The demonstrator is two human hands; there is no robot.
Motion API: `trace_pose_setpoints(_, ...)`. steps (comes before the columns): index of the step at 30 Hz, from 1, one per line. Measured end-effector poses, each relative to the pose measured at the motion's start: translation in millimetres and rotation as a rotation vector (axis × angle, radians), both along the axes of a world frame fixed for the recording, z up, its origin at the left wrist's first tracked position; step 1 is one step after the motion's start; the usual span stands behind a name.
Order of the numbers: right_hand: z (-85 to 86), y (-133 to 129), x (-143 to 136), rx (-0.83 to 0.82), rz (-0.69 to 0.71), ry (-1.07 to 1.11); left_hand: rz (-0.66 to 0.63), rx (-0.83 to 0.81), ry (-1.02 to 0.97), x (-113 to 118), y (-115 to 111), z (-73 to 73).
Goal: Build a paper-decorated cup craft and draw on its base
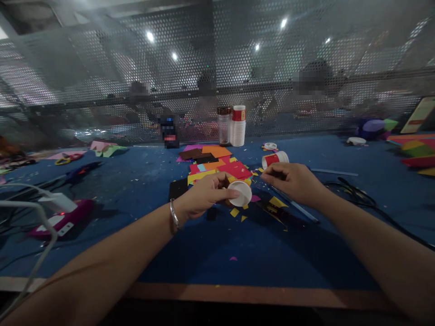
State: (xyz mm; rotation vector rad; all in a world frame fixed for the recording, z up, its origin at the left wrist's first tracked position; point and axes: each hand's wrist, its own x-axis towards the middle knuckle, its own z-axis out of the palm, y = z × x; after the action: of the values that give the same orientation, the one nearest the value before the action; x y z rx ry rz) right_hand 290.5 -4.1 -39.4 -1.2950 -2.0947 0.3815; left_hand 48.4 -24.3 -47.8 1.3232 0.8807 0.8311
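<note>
My left hand [207, 192], with a silver bracelet at its wrist, grips a paper cup [242, 194] above the table. The cup's round white end faces me, and my thumb presses over its rim; its sides are mostly hidden. To the right, my right hand [288, 181] has thumb and fingertips pinched together. Whatever lies between those fingertips is too small to make out. Just behind that hand a red and white paper cup [274, 159] lies on its side. Yellow paper scraps [234, 212] are scattered below both hands.
Coloured paper sheets [238, 168] lie beyond my left hand. A cup stack [238, 131] and a clear jar [224, 129] stand farther back. Clear sticks [302, 210] and a black cable [370, 199] lie right; scissors [68, 158] and a purple power strip [64, 222] left.
</note>
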Motion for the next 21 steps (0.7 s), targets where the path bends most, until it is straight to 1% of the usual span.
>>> trace_pose_setpoints(6,-0.4,2,1,0.005,0.015,0.017,-0.015,-0.017,-0.026,2,1,-1.5)
trace_pose_setpoints(13,4.1,-2,-3,-0.006,0.071,0.052,-0.022,0.023,-0.014,3,0,-3.3)
trace_pose_setpoints(17,6.6,-4,-5,-0.055,0.063,0.075,-0.038,0.016,-0.019,4,0,-3.6)
trace_pose_setpoints(21,6.6,-6,-9,-0.119,0.071,0.124,-0.027,-0.002,-0.009,4,0,-3.6)
